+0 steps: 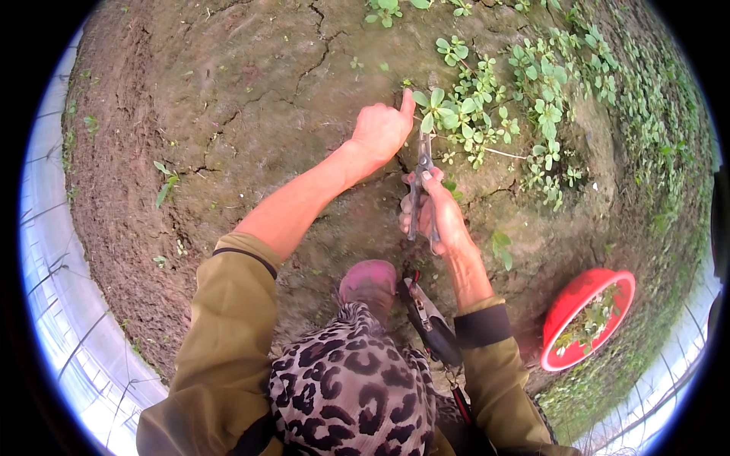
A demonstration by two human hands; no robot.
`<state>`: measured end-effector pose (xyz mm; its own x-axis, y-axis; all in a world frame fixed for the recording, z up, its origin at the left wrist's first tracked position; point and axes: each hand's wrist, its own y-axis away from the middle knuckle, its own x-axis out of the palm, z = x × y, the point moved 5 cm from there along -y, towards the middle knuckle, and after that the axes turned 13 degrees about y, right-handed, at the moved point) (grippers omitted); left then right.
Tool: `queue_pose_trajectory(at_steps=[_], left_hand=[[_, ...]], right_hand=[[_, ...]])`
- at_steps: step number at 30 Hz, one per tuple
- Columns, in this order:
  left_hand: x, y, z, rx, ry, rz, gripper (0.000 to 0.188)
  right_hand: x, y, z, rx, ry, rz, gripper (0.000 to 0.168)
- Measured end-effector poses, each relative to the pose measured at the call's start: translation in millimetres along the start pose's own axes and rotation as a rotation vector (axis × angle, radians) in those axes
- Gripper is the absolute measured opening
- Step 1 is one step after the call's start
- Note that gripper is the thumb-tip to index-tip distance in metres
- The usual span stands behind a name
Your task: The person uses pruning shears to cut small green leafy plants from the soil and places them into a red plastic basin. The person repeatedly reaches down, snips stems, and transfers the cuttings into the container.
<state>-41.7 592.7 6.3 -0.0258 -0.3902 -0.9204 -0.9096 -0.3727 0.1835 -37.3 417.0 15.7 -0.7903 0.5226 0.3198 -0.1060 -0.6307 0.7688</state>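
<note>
My right hand [436, 211] grips metal hand shears [424, 159] by the handles. Their blades point away from me, and the tips reach in under the leaves of a low, purslane-like plant [470, 114]. My left hand [385, 128] is beside the leaves on the plant's left edge, just left of the blades. Its index finger extends forward while the other fingers curl. The underside of that hand is hidden, so whether it pinches a stem cannot be seen. A thin pale stem [505, 153] sticks out from the plant's right side.
A red plastic basin [587, 319] with cut greenery inside leans at the right. More leafy plants [644, 108] spread along the right side. Cracked soil [274, 108] lies ahead. My pink shoe [369, 279] and a dark object with a metal clip [430, 319] are close below. Plastic sheeting [63, 296] borders the left.
</note>
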Motion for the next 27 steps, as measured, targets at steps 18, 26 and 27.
queue_pose_trajectory(at_steps=[18, 26, 27], left_hand=[[-65, -21, 98, -0.193, 0.432, -0.37, 0.014], [-57, -26, 117, -0.153, 0.392, -0.448, 0.014], [-61, -26, 116, -0.162, 0.466, -0.468, 0.014]], right_hand=[[47, 22, -8, -0.005, 0.332, 0.037, 0.034], [37, 16, -22, -0.024, 0.354, 0.02, 0.045], [36, 17, -20, -0.033, 0.352, 0.018, 0.045]])
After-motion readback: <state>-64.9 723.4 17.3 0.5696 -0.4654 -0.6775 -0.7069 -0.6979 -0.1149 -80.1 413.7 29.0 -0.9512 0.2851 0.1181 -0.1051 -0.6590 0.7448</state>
